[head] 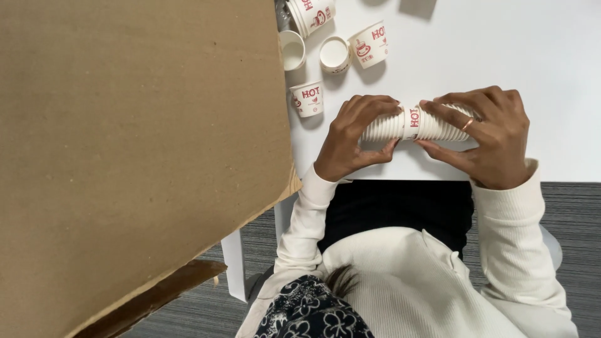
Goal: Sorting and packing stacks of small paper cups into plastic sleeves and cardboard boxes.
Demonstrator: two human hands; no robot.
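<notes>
A stack of small white paper cups (413,124) with red print lies sideways just above the white table (501,44). My left hand (350,134) grips the stack's left end, fingers over the top and thumb beneath. My right hand (485,134), with a ring on one finger, wraps around the right end. Both hands hold the stack near the table's front edge.
A big brown cardboard flap (138,144) fills the left half of the view. Loose paper cups lie beside it: one (307,98) near my left hand, others (335,53) (370,44) and a short stack (311,14) farther back. Grey carpet (563,206) shows below.
</notes>
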